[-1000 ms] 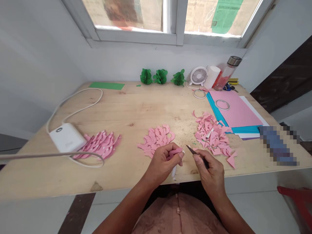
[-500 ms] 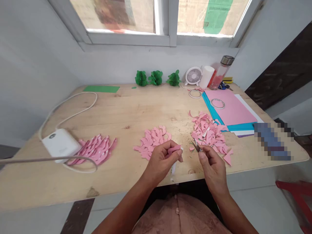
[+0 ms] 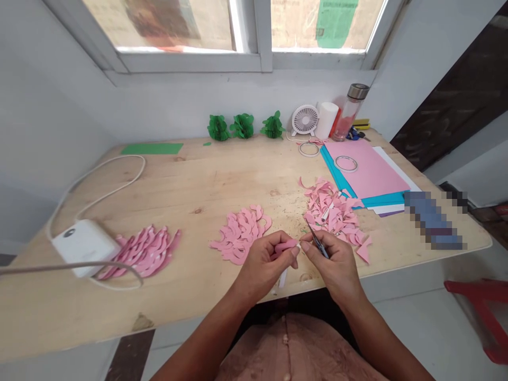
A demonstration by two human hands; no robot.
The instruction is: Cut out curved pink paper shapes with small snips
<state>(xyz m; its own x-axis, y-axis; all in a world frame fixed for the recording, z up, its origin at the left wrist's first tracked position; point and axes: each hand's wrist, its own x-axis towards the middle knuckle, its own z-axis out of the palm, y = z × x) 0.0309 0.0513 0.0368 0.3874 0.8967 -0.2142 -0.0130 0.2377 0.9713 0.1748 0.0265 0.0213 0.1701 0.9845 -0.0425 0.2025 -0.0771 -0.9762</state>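
My left hand is closed in a pinch round a folded pink paper piece, which has a small white bit at its right end. My right hand has small, dark, pointed scissors tucked in its fingers, tips up and left. Its thumb and fingertip meet at the white end of the pink piece, close to my left fingers. Behind my left hand lies a pile of curved pink paper cutouts. Pink paper scraps are heaped beyond my right hand. A white strip lies below my left hand.
At the left are a white corded device and layered pink pieces. Along the back stand green paper shapes, a fan and a bottle. A tape roll rests on pink sheets.
My right hand has moved left to the end of the pink piece, and the scissors now lie back in its grip. The view has shifted slightly to the right.
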